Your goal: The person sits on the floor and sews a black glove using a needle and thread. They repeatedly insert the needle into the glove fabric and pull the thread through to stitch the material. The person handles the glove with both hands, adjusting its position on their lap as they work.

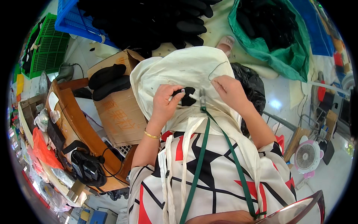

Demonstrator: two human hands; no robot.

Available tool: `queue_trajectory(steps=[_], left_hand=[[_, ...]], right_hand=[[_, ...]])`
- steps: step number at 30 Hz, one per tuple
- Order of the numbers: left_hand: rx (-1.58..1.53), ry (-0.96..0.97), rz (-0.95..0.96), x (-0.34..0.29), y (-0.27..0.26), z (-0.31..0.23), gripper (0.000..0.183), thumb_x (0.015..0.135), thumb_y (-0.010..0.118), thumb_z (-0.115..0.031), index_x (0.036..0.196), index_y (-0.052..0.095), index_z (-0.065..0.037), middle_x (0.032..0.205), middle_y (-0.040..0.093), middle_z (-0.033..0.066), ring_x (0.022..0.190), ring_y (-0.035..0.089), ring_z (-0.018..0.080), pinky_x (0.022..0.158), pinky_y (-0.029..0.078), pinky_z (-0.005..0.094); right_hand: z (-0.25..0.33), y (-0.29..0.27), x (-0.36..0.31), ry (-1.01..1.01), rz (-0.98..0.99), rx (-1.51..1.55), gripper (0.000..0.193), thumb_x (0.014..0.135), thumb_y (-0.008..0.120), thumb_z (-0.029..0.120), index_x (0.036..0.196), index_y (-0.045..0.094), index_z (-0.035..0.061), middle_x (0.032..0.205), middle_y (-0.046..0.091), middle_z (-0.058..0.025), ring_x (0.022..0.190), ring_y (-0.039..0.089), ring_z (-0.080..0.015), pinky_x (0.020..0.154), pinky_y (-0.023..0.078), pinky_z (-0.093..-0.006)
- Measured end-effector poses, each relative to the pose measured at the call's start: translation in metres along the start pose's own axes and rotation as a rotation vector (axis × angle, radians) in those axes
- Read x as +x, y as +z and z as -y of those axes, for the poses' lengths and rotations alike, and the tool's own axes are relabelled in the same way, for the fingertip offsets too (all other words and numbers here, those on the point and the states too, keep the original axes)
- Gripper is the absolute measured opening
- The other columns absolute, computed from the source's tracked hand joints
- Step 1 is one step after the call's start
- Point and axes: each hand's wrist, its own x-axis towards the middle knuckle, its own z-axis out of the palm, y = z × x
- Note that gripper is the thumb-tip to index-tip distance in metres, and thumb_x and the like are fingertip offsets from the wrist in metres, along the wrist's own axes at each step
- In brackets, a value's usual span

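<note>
My left hand is closed on a small black fabric piece, pinched between thumb and fingers over the cream cloth on my lap. The piece is folded, so its exact kind does not show. To the right, apart from it, my right hand has its fingertips pressed together. A thin dark thread curves up from those fingertips; whether they also hold a needle is too small to tell. Between my hands hangs a small metal tool, like thread snips, on a green cord round my neck.
Two black slippers lie on a cardboard box at the left, beside a cluttered wooden table. Ahead are a blue crate, a heap of black footwear and a green sack. A fan stands right.
</note>
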Motion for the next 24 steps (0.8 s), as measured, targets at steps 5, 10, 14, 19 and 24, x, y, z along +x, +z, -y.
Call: queue_trajectory(steps=[5,10,14,19,24], left_hand=[[0.028,0.110,0.044,0.003,-0.001,-0.005,0.020,0.080,0.074,-0.006,0.099,0.070,-0.005,0.092,0.066,0.0082,0.089,0.059,0.0252,0.079,0.048,0.0329],[0.003,0.128,0.148,0.007,-0.007,-0.018,0.019,0.077,0.075,-0.006,0.095,0.070,-0.005,0.092,0.066,0.0069,0.089,0.059,0.0252,0.080,0.048,0.0342],[0.025,0.164,0.176,0.010,-0.010,-0.023,0.021,0.076,0.075,-0.006,0.096,0.071,-0.005,0.091,0.066,0.0064,0.089,0.059,0.0246,0.080,0.048,0.0340],[0.004,0.132,0.178,0.010,-0.009,-0.030,0.023,0.073,0.077,-0.006,0.094,0.070,-0.007,0.088,0.066,0.0065,0.087,0.060,0.0268,0.085,0.049,0.0380],[-0.002,0.152,0.187,0.013,-0.009,-0.031,0.023,0.073,0.077,-0.006,0.095,0.071,-0.007,0.089,0.067,0.0064,0.088,0.060,0.0265,0.082,0.049,0.0364]], right_hand=[[0.033,-0.015,0.020,0.106,0.143,0.401,0.016,0.088,0.066,0.010,0.101,0.066,0.0016,0.081,0.066,-0.0116,0.068,0.061,-0.0219,0.065,0.049,-0.0331],[0.028,-0.013,0.023,0.009,0.440,0.417,0.013,0.090,0.064,0.010,0.102,0.066,0.0039,0.081,0.066,-0.0082,0.068,0.059,-0.0167,0.067,0.049,-0.0282],[0.027,-0.018,0.029,-0.041,0.568,0.350,0.012,0.089,0.064,0.010,0.101,0.066,0.0056,0.077,0.065,-0.0084,0.064,0.059,-0.0206,0.066,0.049,-0.0295],[0.026,-0.021,0.030,-0.048,0.607,0.396,0.015,0.089,0.062,0.007,0.103,0.067,0.0057,0.078,0.067,-0.0095,0.065,0.062,-0.0217,0.065,0.049,-0.0302],[0.021,-0.021,0.031,-0.054,0.633,0.433,0.022,0.089,0.061,0.006,0.109,0.069,0.0043,0.085,0.071,-0.0110,0.072,0.066,-0.0214,0.070,0.051,-0.0289]])
